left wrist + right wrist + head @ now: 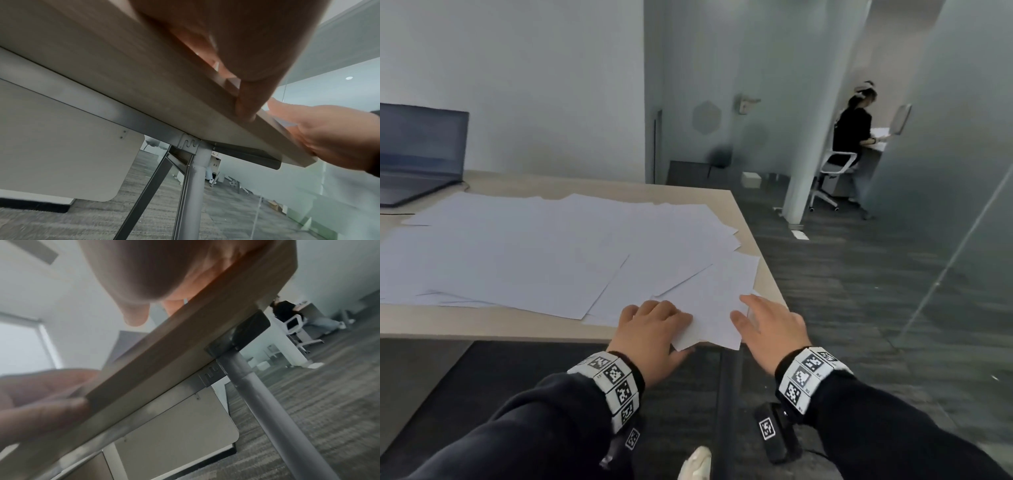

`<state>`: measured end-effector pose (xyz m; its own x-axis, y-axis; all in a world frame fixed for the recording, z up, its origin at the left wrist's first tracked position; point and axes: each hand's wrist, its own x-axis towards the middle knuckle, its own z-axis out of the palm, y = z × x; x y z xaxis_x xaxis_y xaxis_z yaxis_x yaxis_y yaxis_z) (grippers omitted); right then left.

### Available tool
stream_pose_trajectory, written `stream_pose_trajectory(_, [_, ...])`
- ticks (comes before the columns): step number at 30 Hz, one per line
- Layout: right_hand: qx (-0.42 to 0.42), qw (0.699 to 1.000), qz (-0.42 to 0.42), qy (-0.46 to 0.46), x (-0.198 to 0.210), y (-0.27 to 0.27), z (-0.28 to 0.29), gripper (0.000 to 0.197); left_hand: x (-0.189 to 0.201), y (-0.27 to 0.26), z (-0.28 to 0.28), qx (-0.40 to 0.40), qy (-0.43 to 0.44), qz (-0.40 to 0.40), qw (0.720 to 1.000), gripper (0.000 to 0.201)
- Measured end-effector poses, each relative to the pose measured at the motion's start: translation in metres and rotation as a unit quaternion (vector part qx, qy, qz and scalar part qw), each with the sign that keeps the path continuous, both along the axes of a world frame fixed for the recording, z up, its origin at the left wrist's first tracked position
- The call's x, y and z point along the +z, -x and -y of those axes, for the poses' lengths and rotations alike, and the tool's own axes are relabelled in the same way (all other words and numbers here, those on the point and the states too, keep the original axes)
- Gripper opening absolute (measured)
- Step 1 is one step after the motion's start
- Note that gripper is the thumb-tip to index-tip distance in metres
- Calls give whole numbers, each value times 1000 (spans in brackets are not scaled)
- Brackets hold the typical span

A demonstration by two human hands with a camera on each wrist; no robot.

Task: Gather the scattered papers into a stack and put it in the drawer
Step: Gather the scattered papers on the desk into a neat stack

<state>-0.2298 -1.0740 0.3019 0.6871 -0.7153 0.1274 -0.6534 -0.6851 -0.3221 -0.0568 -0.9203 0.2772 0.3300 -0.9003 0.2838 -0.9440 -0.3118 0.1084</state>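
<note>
White papers lie scattered and overlapping across the light wood counter, spreading from about 9 o'clock to the near right corner at 4 o'clock. There the left hand holds a few sheets that overhang the counter edge, its grip pinching them with fingers on top and thumb beneath. The right hand rests on the same sheets, fingers extended and relaxed. A laptop sits open at 10 o'clock.

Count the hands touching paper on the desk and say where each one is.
2. The left hand pinches the near sheets where they overhang the desk's front edge, near its right corner; the right hand lies flat on their right side.
</note>
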Motion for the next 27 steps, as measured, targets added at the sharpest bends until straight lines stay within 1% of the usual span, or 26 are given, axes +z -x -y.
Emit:
stream_pose_trajectory(3, [-34, 999, 8, -14, 0, -6, 2, 63, -5, -2, -4, -14, 57, -35, 998, 33])
stream_pose_trajectory(5, [-71, 996, 29, -52, 6, -11, 4, 64, -1, -3, -5, -8, 76, -70, 995, 35])
stream_pose_trajectory(7, [-94, 987, 61, -115, 16, -13, 6, 62, 6, -4, -4, 12, 96, -118, 988, 38])
stream_pose_trajectory(8, [-108, 978, 92, -153, 21, -13, 8, 62, 10, -5, -3, 27, 109, -147, 983, 34])
stream_pose_trajectory(10, [-144, 951, 175, -212, 29, -12, 16, 66, 20, -7, -2, 52, 153, -213, 964, 20])
stream_pose_trajectory(11, [-163, 938, 201, -229, 32, -12, 21, 66, 23, -7, -3, 63, 178, -245, 951, 17])
stream_pose_trajectory(13, [-175, 924, 219, -259, 36, -12, 30, 57, 28, -6, -4, 76, 213, -288, 931, 20])
stream_pose_trajectory(15, [-151, 915, 215, -305, 40, -12, 34, 40, 30, -5, -6, 66, 223, -304, 924, 22])
stream_pose_trajectory(17, [-123, 908, 199, -348, 42, -14, 32, 20, 32, -2, -9, 58, 199, -297, 932, 22])
stream_pose_trajectory(19, [-129, 892, 208, -381, 38, -17, 29, 9, 34, 0, -13, 47, 156, -280, 946, 14])
stream_pose_trajectory(21, [-150, 867, 235, -413, 31, -21, 28, 6, 35, 2, -17, 30, 137, -277, 950, 3])
stream_pose_trajectory(24, [-171, 832, 277, -449, 24, -25, 28, 11, 34, 1, -19, 34, 160, -310, 936, 14])
stream_pose_trajectory(27, [-193, 809, 321, -453, 21, -23, 33, 15, 41, -3, -19, 53, 195, -359, 911, 15])
